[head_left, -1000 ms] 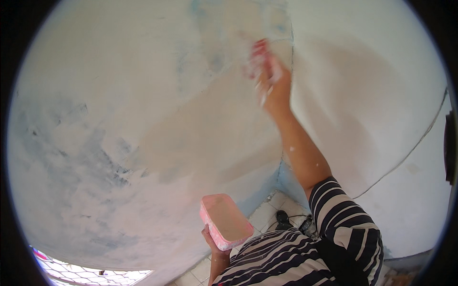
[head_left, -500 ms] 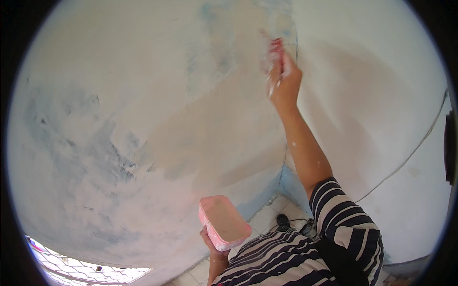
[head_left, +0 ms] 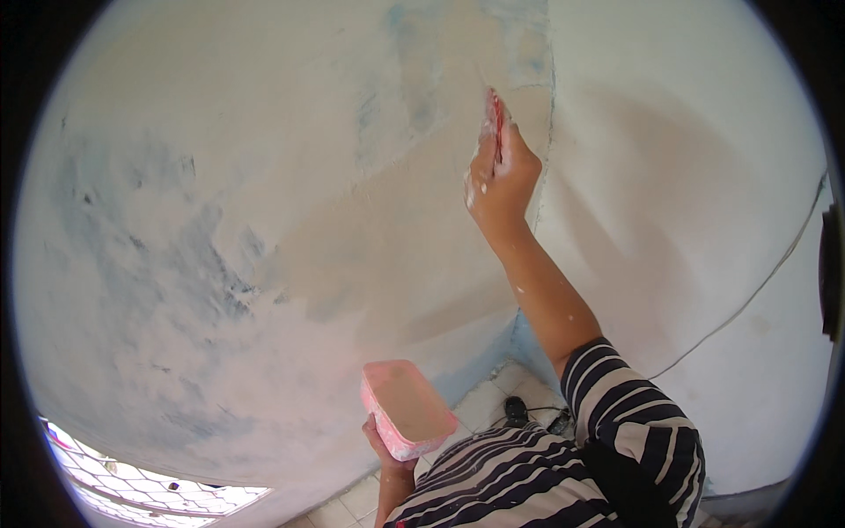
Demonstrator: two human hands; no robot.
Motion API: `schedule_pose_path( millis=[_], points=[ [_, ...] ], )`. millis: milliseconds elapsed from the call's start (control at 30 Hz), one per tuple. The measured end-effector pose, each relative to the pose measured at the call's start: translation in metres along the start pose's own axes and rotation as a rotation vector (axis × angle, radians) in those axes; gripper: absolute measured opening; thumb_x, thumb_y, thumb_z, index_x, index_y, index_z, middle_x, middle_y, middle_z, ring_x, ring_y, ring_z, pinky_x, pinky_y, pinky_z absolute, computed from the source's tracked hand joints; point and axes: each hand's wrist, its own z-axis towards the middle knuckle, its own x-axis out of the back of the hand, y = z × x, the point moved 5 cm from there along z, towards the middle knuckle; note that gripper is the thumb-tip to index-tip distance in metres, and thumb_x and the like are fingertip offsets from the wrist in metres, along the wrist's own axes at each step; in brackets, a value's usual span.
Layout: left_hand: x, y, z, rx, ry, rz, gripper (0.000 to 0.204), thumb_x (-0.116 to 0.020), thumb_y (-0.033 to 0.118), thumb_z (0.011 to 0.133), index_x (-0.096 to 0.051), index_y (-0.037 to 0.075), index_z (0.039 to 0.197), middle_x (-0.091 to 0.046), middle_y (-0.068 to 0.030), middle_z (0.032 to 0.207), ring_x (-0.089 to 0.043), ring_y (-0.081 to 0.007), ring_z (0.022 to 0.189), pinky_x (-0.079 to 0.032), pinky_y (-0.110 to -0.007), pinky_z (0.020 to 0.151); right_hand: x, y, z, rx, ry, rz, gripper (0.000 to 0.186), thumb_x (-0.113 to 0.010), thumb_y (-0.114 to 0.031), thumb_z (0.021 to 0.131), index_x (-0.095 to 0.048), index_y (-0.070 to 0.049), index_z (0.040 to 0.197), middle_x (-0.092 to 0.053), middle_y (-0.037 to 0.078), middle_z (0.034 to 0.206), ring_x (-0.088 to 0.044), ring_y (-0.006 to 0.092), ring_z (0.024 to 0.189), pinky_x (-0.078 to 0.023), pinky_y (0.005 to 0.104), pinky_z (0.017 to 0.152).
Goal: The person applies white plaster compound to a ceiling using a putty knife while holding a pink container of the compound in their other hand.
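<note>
My right hand (head_left: 498, 176) is raised against the wall (head_left: 264, 176), gripping a red-handled putty knife (head_left: 493, 119) pressed flat to the plaster near the inner corner. Fresh beige filler (head_left: 414, 229) spreads across the wall below and left of the knife, over patches of old blue paint. My left hand (head_left: 385, 440) is low, by my chest, holding a pink rectangular tub (head_left: 407, 409) of beige putty from underneath. Both forearms have white splashes, and my sleeves are striped.
A second white wall (head_left: 687, 176) meets the first at the corner, with a thin cable (head_left: 757, 290) running diagonally across it. The tiled floor (head_left: 475, 409) shows below, with a small dark object (head_left: 516, 410) near the corner. A patterned grille (head_left: 150, 488) is at lower left.
My right hand has slid the putty knife upward along the wall beside the corner. The left hand with the pink tub has stayed almost still.
</note>
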Motion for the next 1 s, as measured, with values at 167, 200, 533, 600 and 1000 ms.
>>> schedule_pose_path(
  millis=[167, 200, 533, 600, 1000],
  points=[
    [0.012, 0.002, 0.006, -0.015, 0.008, 0.032, 0.063, -0.040, 0.057, 0.093, -0.046, 0.012, 0.137, -0.059, -0.0076, 0.128, -0.059, -0.0271, 0.113, -0.051, -0.045, 0.092, -0.070, 0.026, -0.016, 0.353, 0.167, -0.193, 0.046, -0.053, 0.007, 0.085, -0.049, 0.009, 0.131, -0.057, 0.027, 0.130, -0.058, 0.0375, 0.119, -0.050, 0.0416, 0.095],
    [0.009, 0.002, 0.007, -0.018, 0.012, 0.035, 0.063, -0.040, 0.057, 0.093, -0.046, 0.012, 0.137, -0.059, -0.0076, 0.128, -0.059, -0.0271, 0.113, -0.051, -0.045, 0.092, -0.090, 0.019, -0.027, 0.408, 0.124, -0.244, 0.051, -0.053, 0.008, 0.084, -0.046, 0.009, 0.134, -0.054, 0.027, 0.133, -0.054, 0.0391, 0.124, -0.047, 0.0444, 0.100],
    [0.004, 0.004, -0.014, -0.116, 0.106, -0.034, 0.064, -0.039, 0.056, 0.093, -0.045, 0.011, 0.138, -0.058, -0.0080, 0.129, -0.058, -0.0271, 0.116, -0.050, -0.044, 0.094, -0.055, 0.031, -0.003, -0.123, 0.011, 0.213, 0.053, -0.050, 0.008, 0.086, -0.041, 0.009, 0.139, -0.050, 0.027, 0.138, -0.054, 0.0387, 0.125, -0.044, 0.0436, 0.105],
    [0.003, 0.002, -0.014, -0.113, 0.100, -0.021, 0.063, -0.039, 0.056, 0.093, -0.045, 0.011, 0.138, -0.058, -0.0081, 0.129, -0.058, -0.0271, 0.116, -0.050, -0.045, 0.094, -0.078, 0.039, -0.017, 0.148, 0.085, -0.103, 0.057, -0.049, 0.010, 0.085, -0.038, 0.008, 0.142, -0.048, 0.027, 0.141, -0.056, 0.0345, 0.124, -0.049, 0.0383, 0.098],
    [-0.005, 0.007, -0.021, -0.192, 0.155, 0.010, 0.057, -0.034, 0.053, 0.096, -0.048, 0.014, 0.135, -0.059, -0.0058, 0.125, -0.060, -0.0262, 0.112, -0.052, -0.044, 0.090, -0.065, 0.099, -0.007, 0.094, -0.019, 0.006, 0.053, -0.050, 0.005, 0.089, -0.043, 0.004, 0.141, -0.053, 0.022, 0.138, -0.057, 0.0298, 0.122, -0.046, 0.0381, 0.097]
  ],
)
